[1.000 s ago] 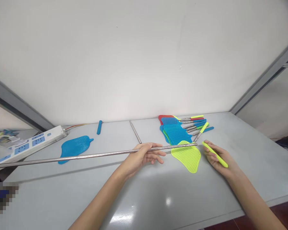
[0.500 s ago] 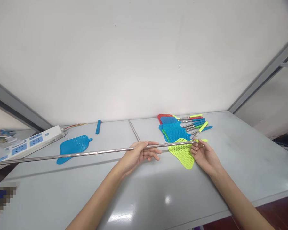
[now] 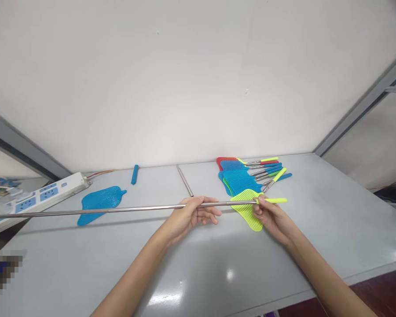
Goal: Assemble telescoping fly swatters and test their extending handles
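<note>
Above the table [image 3: 204, 259], left grip [image 3: 189, 215] pinches a slender, shiny rod [image 3: 138, 208]; right grip [image 3: 274, 216], a smooth yellow-green handle [image 3: 277, 200].

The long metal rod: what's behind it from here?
Behind the rod: a power strip, a loose blue swatter head and a yellow swatter head, each partly visible. The narrow bands directly behind the rod are covered.

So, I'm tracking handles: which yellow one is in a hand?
The yellow handle in the right hand, at the end of the long rod; the other yellow handles lie among the swatters.
</note>
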`<action>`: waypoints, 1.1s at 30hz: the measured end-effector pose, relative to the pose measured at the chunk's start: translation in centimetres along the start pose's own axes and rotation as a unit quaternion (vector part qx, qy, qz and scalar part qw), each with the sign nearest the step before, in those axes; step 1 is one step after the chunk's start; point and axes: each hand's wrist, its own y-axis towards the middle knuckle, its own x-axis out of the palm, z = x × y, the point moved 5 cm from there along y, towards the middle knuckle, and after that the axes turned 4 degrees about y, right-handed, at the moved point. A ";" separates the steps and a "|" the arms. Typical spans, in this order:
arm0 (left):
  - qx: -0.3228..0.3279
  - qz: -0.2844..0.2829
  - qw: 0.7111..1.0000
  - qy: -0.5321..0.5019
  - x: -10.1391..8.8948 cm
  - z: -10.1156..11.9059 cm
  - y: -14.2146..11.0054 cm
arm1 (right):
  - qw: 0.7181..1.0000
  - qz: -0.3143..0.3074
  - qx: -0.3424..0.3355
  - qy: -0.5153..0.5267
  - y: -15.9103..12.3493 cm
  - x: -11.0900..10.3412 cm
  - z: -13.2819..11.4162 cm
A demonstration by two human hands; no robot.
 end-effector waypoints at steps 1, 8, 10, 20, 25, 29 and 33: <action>-0.002 -0.002 1.000 -0.005 0.1 -0.1 0.0 | 1.000 -0.005 0.007 -0.005 0.1 0.4 0.2; -0.005 0.005 0.999 -0.042 0.7 -1.1 0.4 | 0.998 -0.046 0.032 -0.034 0.2 2.5 1.8; -0.007 -0.004 0.999 -0.049 0.9 -1.3 0.5 | 0.997 -0.057 0.043 -0.039 0.1 3.1 2.3; 0.000 -0.005 1.000 -0.031 0.8 -0.5 0.1 | 0.998 -0.031 0.046 -0.018 0.7 4.2 2.9; -0.016 -0.001 1.000 -0.004 0.4 -0.7 0.0 | 0.998 -0.035 0.051 -0.008 0.7 3.9 3.2; -0.049 -0.026 0.998 0.012 0.4 -1.3 0.1 | 0.998 -0.042 0.047 0.004 0.6 4.0 3.2; -0.066 -0.047 0.996 -0.033 1.1 -1.5 0.0 | 0.998 -0.041 0.041 0.021 0.6 4.0 3.0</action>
